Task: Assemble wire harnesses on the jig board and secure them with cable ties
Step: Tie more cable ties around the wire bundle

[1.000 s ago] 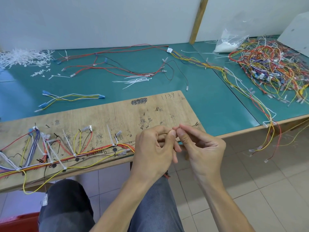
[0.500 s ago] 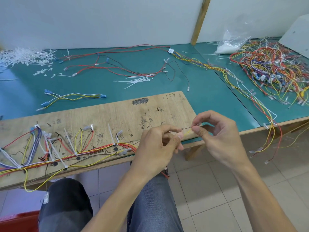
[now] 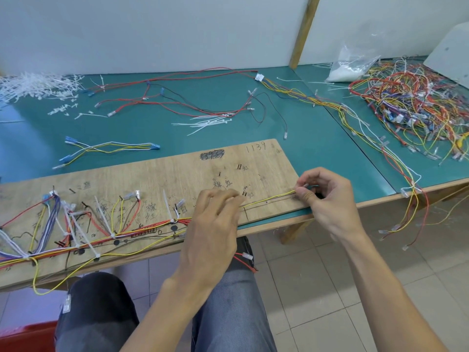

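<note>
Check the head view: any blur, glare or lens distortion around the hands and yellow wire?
Head view: light is soft and even, with no glare or hard shadows; the left hand, right hand and yellow wire are sharp, without motion blur; the wide-angle lens leans the wooden post and skews the table; the wire pile at far right looks slightly soft.

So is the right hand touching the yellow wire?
Touching. The head view shows the right hand pinching the end of the yellow wire between thumb and fingertip.
</note>
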